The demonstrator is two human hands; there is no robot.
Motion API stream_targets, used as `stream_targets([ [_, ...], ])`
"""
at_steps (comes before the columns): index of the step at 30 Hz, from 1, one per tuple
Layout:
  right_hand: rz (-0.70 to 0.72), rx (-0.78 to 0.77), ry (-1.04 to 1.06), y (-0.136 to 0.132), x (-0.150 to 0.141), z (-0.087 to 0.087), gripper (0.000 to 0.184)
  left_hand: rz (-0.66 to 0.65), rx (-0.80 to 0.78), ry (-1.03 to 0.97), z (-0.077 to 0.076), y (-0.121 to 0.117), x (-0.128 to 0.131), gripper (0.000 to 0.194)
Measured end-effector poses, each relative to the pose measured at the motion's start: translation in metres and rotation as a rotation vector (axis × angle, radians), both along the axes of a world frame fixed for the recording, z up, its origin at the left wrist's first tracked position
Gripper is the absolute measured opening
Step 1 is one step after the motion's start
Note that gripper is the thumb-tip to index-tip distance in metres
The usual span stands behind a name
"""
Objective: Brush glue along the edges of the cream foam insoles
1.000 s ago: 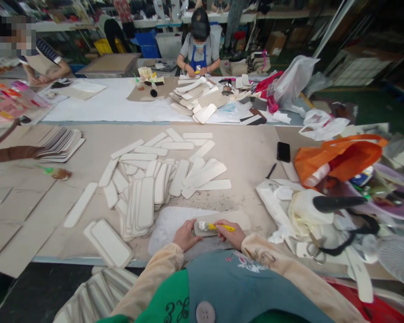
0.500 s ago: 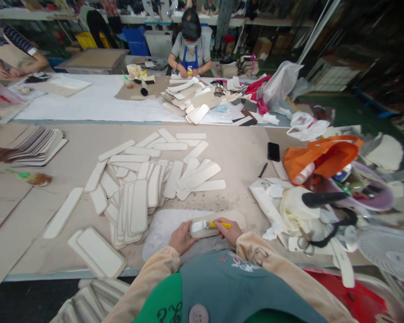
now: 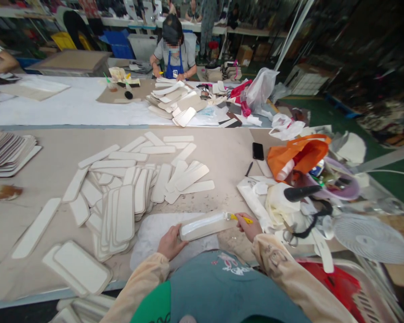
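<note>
My left hand [image 3: 170,242] grips the left end of a long beige panel [image 3: 207,228] with rounded corners. A wet white streak runs along the panel's upper side, from its left end toward the right. My right hand [image 3: 249,228] holds a brush by its yellow handle [image 3: 243,218]. The white-coated bristles touch the panel near its right end. Under the panel lies a pale sheet [image 3: 146,235]. To the left of my hands is a heap of pale rounded strips [image 3: 124,211], several of them overlapping.
A pair of wider panels [image 3: 82,267] lies at the front left edge. On the right are a phone [image 3: 257,151], an orange bag [image 3: 298,154], a purple basin [image 3: 352,186] and a white fan [image 3: 372,237]. Across the table a co-worker [image 3: 175,54] sits by another pile of strips [image 3: 175,101].
My right hand has drawn the brush rightward along the panel, lengthening the white streak. My left hand stays on the panel's left end. The view has swung to the right.
</note>
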State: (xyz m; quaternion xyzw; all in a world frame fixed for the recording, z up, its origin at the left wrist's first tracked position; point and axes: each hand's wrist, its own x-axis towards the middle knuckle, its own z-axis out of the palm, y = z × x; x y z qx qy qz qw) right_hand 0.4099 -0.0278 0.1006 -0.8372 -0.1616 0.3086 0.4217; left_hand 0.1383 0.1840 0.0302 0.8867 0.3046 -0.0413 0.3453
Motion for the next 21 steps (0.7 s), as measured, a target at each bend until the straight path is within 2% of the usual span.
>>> stream_targets([
  [5,0.037,0.048,0.016,0.005,-0.018,0.004,0.041,-0.002,0.008,0.001,-0.001,-0.001,-0.001,0.066],
  [9,0.208,0.183,0.212,0.029,-0.052,0.001,0.038,-0.007,0.013,0.015,-0.001,-0.002,-0.001,0.068],
  [13,0.375,0.201,0.311,0.057,-0.079,-0.009,0.033,-0.015,0.035,0.007,-0.002,-0.002,0.0,0.069],
  [17,0.468,0.192,0.325,0.071,-0.088,-0.02,0.03,-0.018,0.04,0.011,-0.001,-0.003,0.001,0.069],
  [21,0.48,0.163,0.278,0.069,-0.084,-0.024,0.027,-0.01,0.046,0.023,-0.001,-0.004,0.001,0.066],
])
